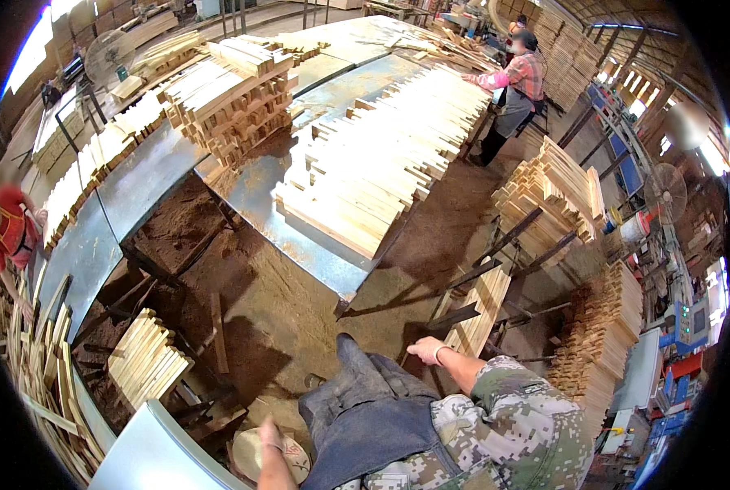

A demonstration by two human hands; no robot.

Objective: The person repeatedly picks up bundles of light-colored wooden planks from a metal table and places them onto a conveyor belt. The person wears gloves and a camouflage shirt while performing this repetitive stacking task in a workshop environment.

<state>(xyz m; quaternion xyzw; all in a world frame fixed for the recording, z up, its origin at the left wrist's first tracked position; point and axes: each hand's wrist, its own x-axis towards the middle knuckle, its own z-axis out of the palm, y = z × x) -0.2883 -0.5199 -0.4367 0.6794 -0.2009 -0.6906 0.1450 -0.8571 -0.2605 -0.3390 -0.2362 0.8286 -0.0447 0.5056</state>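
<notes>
My right hand, with a band at the wrist, reaches out just left of light wooden boards lying on a dark metal rack. I see nothing held in it, and its fingers look loosely apart. Low in the picture, my left hand hangs beside a round pale stool-like top; blur hides its fingers. Ahead of me, a broad layer of pale wooden strips covers much of a metal-topped table. A dark apron covers my front.
A co-worker in a plaid shirt stands at the strips' far right end; another in red is at far left. Stacked wood blocks stand on the table. Wood piles and a control panel line the right. Sawdust covers the floor.
</notes>
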